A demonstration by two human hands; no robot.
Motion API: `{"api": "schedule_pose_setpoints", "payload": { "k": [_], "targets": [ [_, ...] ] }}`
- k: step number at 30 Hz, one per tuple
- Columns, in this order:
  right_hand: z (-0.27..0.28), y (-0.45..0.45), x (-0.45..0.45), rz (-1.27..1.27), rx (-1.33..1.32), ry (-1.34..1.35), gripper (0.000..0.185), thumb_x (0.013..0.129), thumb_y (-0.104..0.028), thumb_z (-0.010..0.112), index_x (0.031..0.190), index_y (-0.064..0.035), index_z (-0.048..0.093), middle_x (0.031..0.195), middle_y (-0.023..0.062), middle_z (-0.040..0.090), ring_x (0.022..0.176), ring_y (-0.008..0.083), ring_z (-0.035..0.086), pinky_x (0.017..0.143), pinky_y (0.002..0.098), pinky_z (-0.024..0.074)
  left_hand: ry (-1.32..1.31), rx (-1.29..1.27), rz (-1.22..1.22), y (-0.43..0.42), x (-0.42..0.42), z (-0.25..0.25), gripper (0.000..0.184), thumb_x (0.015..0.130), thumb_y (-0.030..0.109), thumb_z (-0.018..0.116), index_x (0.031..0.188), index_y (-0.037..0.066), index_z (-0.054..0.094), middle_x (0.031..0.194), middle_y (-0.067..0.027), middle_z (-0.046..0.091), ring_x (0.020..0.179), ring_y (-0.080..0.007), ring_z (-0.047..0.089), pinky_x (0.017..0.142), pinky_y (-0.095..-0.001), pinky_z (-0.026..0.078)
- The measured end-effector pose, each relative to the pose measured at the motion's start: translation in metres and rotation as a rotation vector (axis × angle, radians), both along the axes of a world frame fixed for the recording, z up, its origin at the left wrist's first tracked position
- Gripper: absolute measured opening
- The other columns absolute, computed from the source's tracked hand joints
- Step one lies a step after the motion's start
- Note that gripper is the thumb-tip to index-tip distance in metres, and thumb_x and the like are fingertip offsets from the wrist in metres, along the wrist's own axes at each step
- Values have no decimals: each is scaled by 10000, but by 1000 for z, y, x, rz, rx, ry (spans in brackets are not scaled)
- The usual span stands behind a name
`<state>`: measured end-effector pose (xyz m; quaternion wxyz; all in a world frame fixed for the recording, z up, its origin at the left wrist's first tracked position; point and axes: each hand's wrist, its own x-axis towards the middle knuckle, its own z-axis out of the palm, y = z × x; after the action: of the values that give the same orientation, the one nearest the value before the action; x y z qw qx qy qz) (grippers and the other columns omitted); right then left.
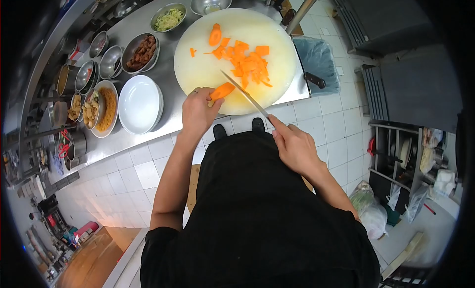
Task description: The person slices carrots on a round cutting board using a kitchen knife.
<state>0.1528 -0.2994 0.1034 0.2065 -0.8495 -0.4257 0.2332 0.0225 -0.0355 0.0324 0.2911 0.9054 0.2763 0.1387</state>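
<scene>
My left hand point(199, 111) is closed on a piece of carrot point(222, 91) near the front left edge of the round cutting board point(195, 55). In my right hand point(296, 145) is the handle of a knife point(248, 96), its blade pointing up and left, beside the right end of that piece. Thin orange carrot slices point(247, 60) lie in a loose heap at the middle of the board. Farther back rests another carrot chunk point(215, 34), with a few small bits to its left.
Left of the board stand stacked white plates point(139, 104), a bowl of brown meat point(141, 53), a bowl of shredded vegetable point(168, 19) and a plate of noodles point(108, 110). A second knife point(314, 80) lies at the counter's right edge, beside a lined bin point(319, 60).
</scene>
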Motion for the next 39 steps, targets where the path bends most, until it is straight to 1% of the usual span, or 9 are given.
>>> {"api": "schedule_pose_setpoints", "payload": {
  "k": [2, 4, 8, 21, 23, 24, 26, 38, 39],
  "targets": [
    [7, -2, -3, 26, -46, -75, 433, 1059, -249, 617, 1483, -162, 627, 825, 242, 669, 726, 433, 697, 670, 531, 568, -106, -74, 193, -16, 3, -3, 274, 805, 155, 867, 986, -12, 748, 834, -151, 709, 755, -330, 698, 716, -431, 569],
    [11, -6, -6, 100, -37, -190, 441, 1030, -259, 669, 1462, -176, 653, 806, 192, 641, 659, 381, 688, 589, 490, 570, -119, -86, 238, -24, 6, -7, 267, 798, 157, 868, 972, -5, 748, 829, -148, 705, 740, -321, 696, 698, -428, 567],
    [15, -11, -10, 129, -41, -256, 442, 1017, -261, 692, 1451, -183, 666, 824, 174, 635, 655, 358, 687, 575, 471, 574, -154, -134, 329, -30, 9, -14, 245, 781, 158, 867, 929, 8, 743, 801, -137, 689, 723, -301, 688, 675, -423, 560],
    [23, -12, -10, 185, -94, -319, 464, 1015, -265, 695, 1467, -168, 651, 841, 165, 609, 659, 332, 677, 559, 450, 573, -185, -110, 332, -32, 11, -19, 209, 777, 123, 847, 906, 13, 724, 800, -134, 682, 717, -295, 680, 665, -420, 556],
    [26, -9, -8, 190, -110, -326, 457, 1020, -269, 688, 1464, -165, 651, 840, 166, 610, 666, 335, 683, 562, 449, 576, -203, -67, 310, -30, 10, -24, 254, 795, 163, 865, 932, -12, 744, 740, -107, 676, 614, -209, 635, 620, -346, 533],
    [27, -7, -7, 190, -135, -318, 450, 1026, -269, 678, 1462, -163, 648, 843, 168, 615, 674, 339, 689, 570, 450, 579, -203, -68, 310, -30, 10, -22, 254, 795, 163, 865, 932, -12, 744, 740, -107, 676, 614, -209, 635, 620, -346, 533],
    [29, -2, -5, 191, -160, -310, 444, 1032, -270, 668, 1461, -160, 644, 846, 170, 620, 682, 343, 696, 577, 451, 583, -172, -128, 330, -31, 11, -17, 197, 777, 113, 835, 900, 7, 723, 802, -141, 684, 720, -305, 686, 670, -422, 558],
    [-5, 36, 15, 209, -40, -313, 409, 1024, -219, 655, 1413, -94, 665, 838, 227, 665, 717, 366, 719, 590, 461, 582, -156, -119, 330, -32, 11, -15, 255, 786, 158, 866, 918, -5, 721, 801, -144, 682, 721, -309, 687, 663, -426, 560],
    [-9, 38, 19, 194, -35, -298, 386, 1035, -223, 636, 1398, -99, 679, 834, 235, 678, 747, 366, 727, 634, 475, 586, -158, -117, 329, -32, 12, -15, 255, 786, 158, 866, 918, -5, 721, 801, -144, 682, 721, -309, 687, 663, -426, 560]
  ]
}}
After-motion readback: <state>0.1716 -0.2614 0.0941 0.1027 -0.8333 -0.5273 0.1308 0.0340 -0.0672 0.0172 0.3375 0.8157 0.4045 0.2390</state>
